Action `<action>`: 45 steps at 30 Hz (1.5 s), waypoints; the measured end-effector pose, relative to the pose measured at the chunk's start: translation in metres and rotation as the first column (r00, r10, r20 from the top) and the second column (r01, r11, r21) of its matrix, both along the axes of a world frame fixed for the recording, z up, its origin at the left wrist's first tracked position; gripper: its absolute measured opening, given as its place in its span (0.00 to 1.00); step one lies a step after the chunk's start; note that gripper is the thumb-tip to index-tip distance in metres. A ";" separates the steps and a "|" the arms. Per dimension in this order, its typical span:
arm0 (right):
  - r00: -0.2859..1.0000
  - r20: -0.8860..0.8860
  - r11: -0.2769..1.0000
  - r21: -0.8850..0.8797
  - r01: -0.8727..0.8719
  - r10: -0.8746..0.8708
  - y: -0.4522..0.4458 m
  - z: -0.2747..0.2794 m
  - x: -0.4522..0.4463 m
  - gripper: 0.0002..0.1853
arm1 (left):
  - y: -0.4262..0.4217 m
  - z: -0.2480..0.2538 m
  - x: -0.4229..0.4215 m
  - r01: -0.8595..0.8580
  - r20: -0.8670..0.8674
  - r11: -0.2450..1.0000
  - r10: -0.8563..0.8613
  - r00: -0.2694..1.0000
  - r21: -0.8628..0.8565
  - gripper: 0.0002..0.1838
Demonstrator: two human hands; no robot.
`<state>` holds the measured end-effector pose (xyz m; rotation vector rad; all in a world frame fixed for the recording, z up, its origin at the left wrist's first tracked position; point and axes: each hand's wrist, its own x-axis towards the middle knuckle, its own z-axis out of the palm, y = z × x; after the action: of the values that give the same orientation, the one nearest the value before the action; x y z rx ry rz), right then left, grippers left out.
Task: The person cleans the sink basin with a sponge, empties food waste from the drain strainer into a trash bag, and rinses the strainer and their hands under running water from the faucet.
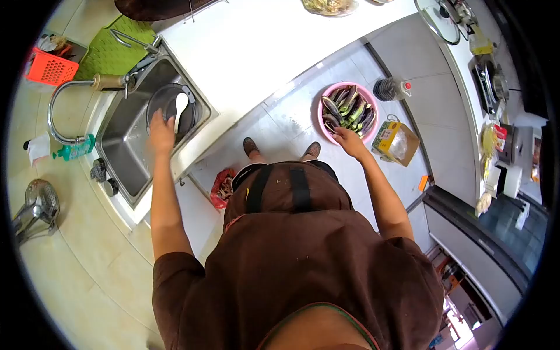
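Note:
My left hand (161, 133) is over the sink, slightly smeared, with its fingers apart. It is close to the handle of a white ladle (181, 104), but contact cannot be made out. The ladle lies in a dark see-through bowl (156, 100) inside the steel sink (119, 139). On the other side, my right hand (349, 142) overlaps the near rim of a pink basin (375, 100) in view. Its fingers look loosely stretched towards several dark purple eggplants (350, 108) in the basin. Whether it touches the rim or an eggplant is unclear.
A large bottle with a red cap (389, 89) and an open carton (402, 143) stand beside the basin. A red plastic bag (222, 188) sits near my feet. A curved faucet (53, 111), green mat (119, 49) and orange basket (51, 68) are around the sink.

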<state>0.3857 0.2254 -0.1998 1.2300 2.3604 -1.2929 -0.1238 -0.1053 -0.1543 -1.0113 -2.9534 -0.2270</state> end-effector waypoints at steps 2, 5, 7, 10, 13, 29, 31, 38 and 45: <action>1.000 0.004 1.000 -0.004 0.002 -0.002 0.012 -0.010 0.030 0.24 | 0.070 0.026 0.056 0.137 -0.031 0.990 -0.136 0.990 0.032 0.30; 0.998 0.042 0.997 -0.062 0.053 -0.051 0.025 -0.031 0.067 0.24 | 0.172 0.016 0.125 0.376 -0.185 0.918 -0.351 0.918 0.128 0.29; 0.997 0.081 0.998 -0.058 0.003 0.002 0.033 -0.049 0.079 0.23 | 0.246 -0.005 0.161 0.451 -0.157 0.875 -0.428 0.890 0.176 0.31; 0.997 0.076 0.999 -0.033 -0.028 0.030 0.028 -0.067 0.087 0.22 | 0.352 -0.006 0.218 0.437 0.046 0.873 -0.456 0.889 0.219 0.30; 0.991 0.127 0.998 -0.049 -0.029 0.035 0.018 -0.047 0.071 0.20 | 0.433 -0.030 0.253 0.442 0.034 0.860 -0.465 0.885 0.253 0.30; 0.928 0.216 0.953 -0.090 -0.290 0.303 -0.001 -0.088 0.043 0.21 | -0.047 -0.035 0.002 -0.642 -0.232 0.677 0.602 0.764 -0.358 0.31; 0.924 0.142 0.935 -0.091 -0.344 0.354 0.006 -0.092 0.018 0.20 | -0.078 -0.027 -0.012 -0.673 -0.231 0.684 0.632 0.740 -0.283 0.32; 0.870 0.015 0.870 -0.024 -0.493 0.494 -0.020 -0.049 -0.122 0.18 | 0.069 0.043 0.048 -0.306 0.318 0.911 0.387 0.865 -0.277 0.16; 0.802 0.053 0.802 -0.105 -0.588 0.595 -0.084 -0.013 -0.210 0.19 | -0.012 -0.020 0.107 0.126 0.188 0.990 -0.137 0.973 0.065 0.31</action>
<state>0.1761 0.1417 -0.2132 0.4280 2.3159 -1.0765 -0.0171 -0.1174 -0.1743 -1.2472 -3.0314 -0.4253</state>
